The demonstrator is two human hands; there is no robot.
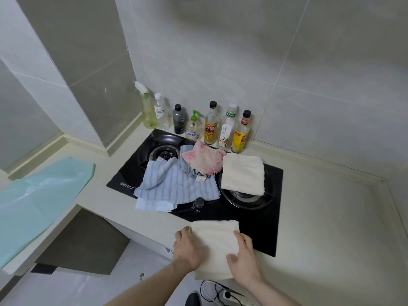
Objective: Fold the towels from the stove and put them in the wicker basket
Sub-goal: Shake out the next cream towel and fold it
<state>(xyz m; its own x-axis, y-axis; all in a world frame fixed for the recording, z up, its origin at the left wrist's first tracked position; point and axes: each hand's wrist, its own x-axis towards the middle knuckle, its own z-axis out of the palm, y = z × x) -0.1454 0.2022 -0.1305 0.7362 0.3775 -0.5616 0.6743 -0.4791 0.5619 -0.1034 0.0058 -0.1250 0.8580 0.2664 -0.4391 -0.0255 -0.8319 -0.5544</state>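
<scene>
A cream towel (217, 241) lies folded at the front edge of the counter, partly over the black stove (254, 215). My left hand (187, 250) rests on its left edge and my right hand (244, 255) presses its right side; both lie flat on it. A second cream towel (242, 174) sits folded on the right burner. A blue striped towel (174, 184) lies rumpled over the stove's left half, with a pink towel (203, 159) and a grey cloth (187, 162) behind it. No wicker basket is in view.
Several bottles (210, 127) line the tiled wall behind the stove, with a green spray bottle (148, 109) at the left. A pale green plastic sheet (39, 202) covers the counter at left. A stove knob (198, 203) stands near the front. Cables (218, 292) lie on the floor below.
</scene>
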